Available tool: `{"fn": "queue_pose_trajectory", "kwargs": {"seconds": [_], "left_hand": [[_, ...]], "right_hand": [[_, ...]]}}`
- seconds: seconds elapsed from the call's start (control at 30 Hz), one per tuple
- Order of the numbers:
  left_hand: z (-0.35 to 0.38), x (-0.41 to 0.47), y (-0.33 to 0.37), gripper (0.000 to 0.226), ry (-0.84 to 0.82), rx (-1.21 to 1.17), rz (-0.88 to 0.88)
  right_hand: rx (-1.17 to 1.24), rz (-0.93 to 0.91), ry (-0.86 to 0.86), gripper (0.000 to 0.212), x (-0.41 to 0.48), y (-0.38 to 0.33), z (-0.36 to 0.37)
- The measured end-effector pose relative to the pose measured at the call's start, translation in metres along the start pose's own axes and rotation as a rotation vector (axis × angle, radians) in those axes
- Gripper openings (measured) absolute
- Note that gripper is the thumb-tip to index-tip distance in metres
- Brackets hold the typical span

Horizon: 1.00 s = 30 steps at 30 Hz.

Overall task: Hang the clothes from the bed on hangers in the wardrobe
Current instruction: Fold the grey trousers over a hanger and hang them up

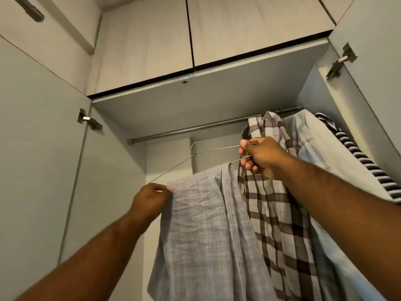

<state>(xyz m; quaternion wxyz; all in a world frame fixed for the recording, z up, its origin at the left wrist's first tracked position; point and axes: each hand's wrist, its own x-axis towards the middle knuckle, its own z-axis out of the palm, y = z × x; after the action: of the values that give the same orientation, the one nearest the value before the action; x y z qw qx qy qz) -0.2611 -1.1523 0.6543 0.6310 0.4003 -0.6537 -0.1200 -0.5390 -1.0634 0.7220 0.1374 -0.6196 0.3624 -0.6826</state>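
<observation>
Right grip: fingers curled round the right end of a thin wire hanger, holding its upper and lower wires.
Left grip: thumb and fingertips pinch the left edge of a grey garment, close to the hanger's left corner.
Garment: folded over the hanger's lower bar and hanging down between the two arms, inside the open wardrobe. It looks bunched toward the right half of the bar.
Hook: points upward, below the rail and not touching it, so the hanging step is not yet done.
Rail: a bare stretch on the left. On the right hang a checked shirt, a pale blue shirt and a striped garment.
Risk, slipping: the cloth only lies over a smooth wire, so tilting the hanger or letting go on the left could let it slide off.
Risk, missed hook: the hanger is held by its end, so the hook may swing and miss the rail.
Risk, snagging: the right grip is against the checked shirt and could drag it along or off.
</observation>
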Motion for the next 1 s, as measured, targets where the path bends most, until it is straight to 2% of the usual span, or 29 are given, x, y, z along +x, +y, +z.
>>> {"fn": "queue_pose_trajectory", "kwargs": {"seconds": [0.33, 0.47, 0.57, 0.7, 1.0], "left_hand": [[0.14, 0.122, -0.026, 0.03, 0.027, 0.085, 0.274], [0.178, 0.162, -0.031, 0.028, 0.043, 0.11, 0.383], [0.198, 0.186, -0.036, 0.029, 0.028, 0.125, 0.438], [0.215, 0.209, -0.042, 0.029, 0.012, 0.136, 0.506], [0.234, 0.234, -0.054, 0.026, -0.045, 0.138, 0.575]], "right_hand": [[-0.318, -0.199, 0.198, 0.023, 0.174, 0.025, -0.022], [-0.404, -0.221, 0.287, 0.029, 0.237, 0.034, -0.026], [-0.519, -0.209, 0.356, 0.028, 0.269, 0.045, -0.029], [-0.811, -0.323, 0.453, 0.037, 0.306, 0.062, -0.03], [-1.079, -0.296, 0.558, 0.034, 0.34, 0.046, -0.025]]}}
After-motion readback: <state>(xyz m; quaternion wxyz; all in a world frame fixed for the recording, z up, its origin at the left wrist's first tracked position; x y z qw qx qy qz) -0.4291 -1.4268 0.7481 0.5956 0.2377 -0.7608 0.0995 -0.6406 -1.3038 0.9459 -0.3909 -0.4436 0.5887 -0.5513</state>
